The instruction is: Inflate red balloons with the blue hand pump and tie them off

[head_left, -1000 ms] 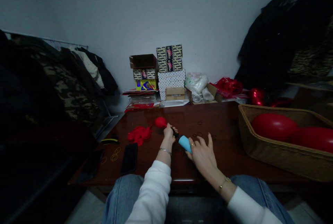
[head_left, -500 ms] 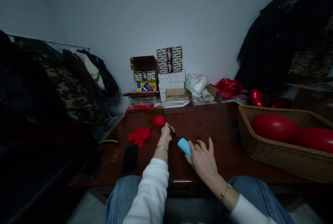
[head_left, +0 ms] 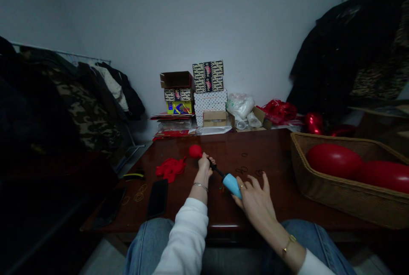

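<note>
My left hand [head_left: 205,164] is closed around the black front end of a hand balloon pump, over the table. A small, partly filled red balloon [head_left: 195,151] sticks out beyond that hand; its neck is hidden by my fingers. My right hand [head_left: 255,196] grips the pump's light blue barrel [head_left: 232,185] between thumb and index finger, the other fingers spread. Between the hands a length of black rod shows. Left of my left hand lies a pile of flat red balloons [head_left: 171,168]. Several dark rubber bands [head_left: 242,170] rest beyond my right hand.
A wicker basket [head_left: 338,200] with large red balloons [head_left: 335,159] stands at the right. Phones [head_left: 157,198], yellowish rubber bands [head_left: 139,194] and a yellow-black tool [head_left: 134,176] lie at the left. Stacked boxes [head_left: 208,77] and plastic bags [head_left: 240,105] line the table's back.
My right hand has drawn the blue barrel back, down and to the right, so more black rod shows. My left hand stays nearly in place. The view has shifted slightly.
</note>
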`<state>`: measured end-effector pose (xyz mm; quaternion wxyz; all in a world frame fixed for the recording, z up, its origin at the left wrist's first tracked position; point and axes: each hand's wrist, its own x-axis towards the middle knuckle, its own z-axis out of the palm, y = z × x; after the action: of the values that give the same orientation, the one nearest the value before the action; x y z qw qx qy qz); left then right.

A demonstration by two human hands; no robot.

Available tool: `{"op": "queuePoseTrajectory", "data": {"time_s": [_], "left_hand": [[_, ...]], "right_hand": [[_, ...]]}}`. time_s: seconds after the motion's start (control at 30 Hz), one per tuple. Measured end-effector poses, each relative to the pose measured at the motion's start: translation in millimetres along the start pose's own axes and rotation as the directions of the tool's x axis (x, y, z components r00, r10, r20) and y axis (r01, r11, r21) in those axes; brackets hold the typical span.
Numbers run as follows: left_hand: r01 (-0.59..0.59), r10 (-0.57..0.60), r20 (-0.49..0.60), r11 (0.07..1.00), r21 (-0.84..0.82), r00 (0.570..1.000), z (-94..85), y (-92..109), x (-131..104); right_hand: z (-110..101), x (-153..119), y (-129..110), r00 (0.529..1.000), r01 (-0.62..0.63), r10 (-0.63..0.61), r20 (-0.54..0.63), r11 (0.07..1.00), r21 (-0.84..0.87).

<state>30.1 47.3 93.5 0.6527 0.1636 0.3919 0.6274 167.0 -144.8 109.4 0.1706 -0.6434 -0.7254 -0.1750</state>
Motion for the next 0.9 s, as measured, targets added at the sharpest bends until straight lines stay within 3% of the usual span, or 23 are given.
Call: {"op": "queuePoseTrajectory", "data": {"time_s": [0.2, 0.4, 0.6, 0.9], "left_hand": [[0.037, -0.037, -0.005, 0.999, 0.021, 0.999, 7.8, -18.5, -10.7], [0.012, -0.011, -0.032, 0.999, 0.049, 0.999, 6.0, -19.3, -7.3], [0.015, -0.014, -0.009, 0.998, 0.057, 1.0, -3.5, -11.4, 0.9], [0.011, -0.003, 0.066, 0.993, -0.116, 0.998, -13.7, -2.1, 6.5]], "right_hand": [[6.7, 23.6, -11.2, 1.0, -0.009, 0.008, -0.003, 1.0, -0.011], [11.2, 32.8, -19.3, 1.0, -0.011, 0.011, 0.018, 1.0, -0.016], [8.6, 15.7, -15.2, 1.0, -0.003, 0.004, 0.016, 1.0, -0.01], [5.5, -17.1, 7.9, 0.999, 0.032, -0.033, -0.021, 0.999, -0.036]]}}
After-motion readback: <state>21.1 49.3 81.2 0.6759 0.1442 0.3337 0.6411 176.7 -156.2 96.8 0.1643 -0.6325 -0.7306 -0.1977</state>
